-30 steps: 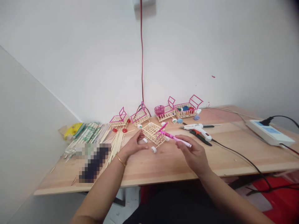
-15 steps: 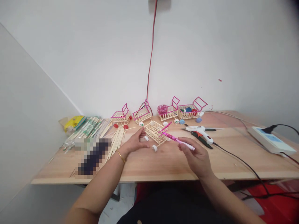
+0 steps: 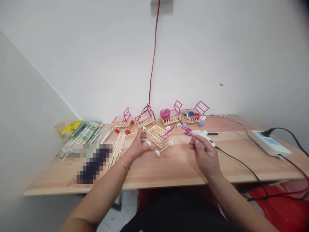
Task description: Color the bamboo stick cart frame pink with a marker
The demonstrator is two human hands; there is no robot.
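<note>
A small wooden-stick cart (image 3: 158, 137) with white wheels stands on the table in front of me. Its near right rim and an upright stick are pink, and the other sticks are bare wood. My left hand (image 3: 140, 143) is beside the cart's left side, thumb and fingers spread; whether a fingertip touches the cart I cannot tell. Pinched in my right hand (image 3: 204, 153) is a slim paintbrush (image 3: 187, 130), smeared pink, its tip up and away from the cart on the right. The lower part of its handle is hidden by the fingers.
Behind stand several pink-rimmed carts (image 3: 145, 120), one holding a cup of pink paint (image 3: 165, 113), another coloured caps. Loose sticks (image 3: 118, 146) and packed sticks (image 3: 89, 133) lie left. A hot glue gun (image 3: 209, 138) and a white power strip (image 3: 270, 143) are right, with cables.
My right hand has drawn the paintbrush off the cart's pink rim, back to the right, with its tip turned upward. My left hand has opened slightly away from the cart. The view has shifted slightly.
</note>
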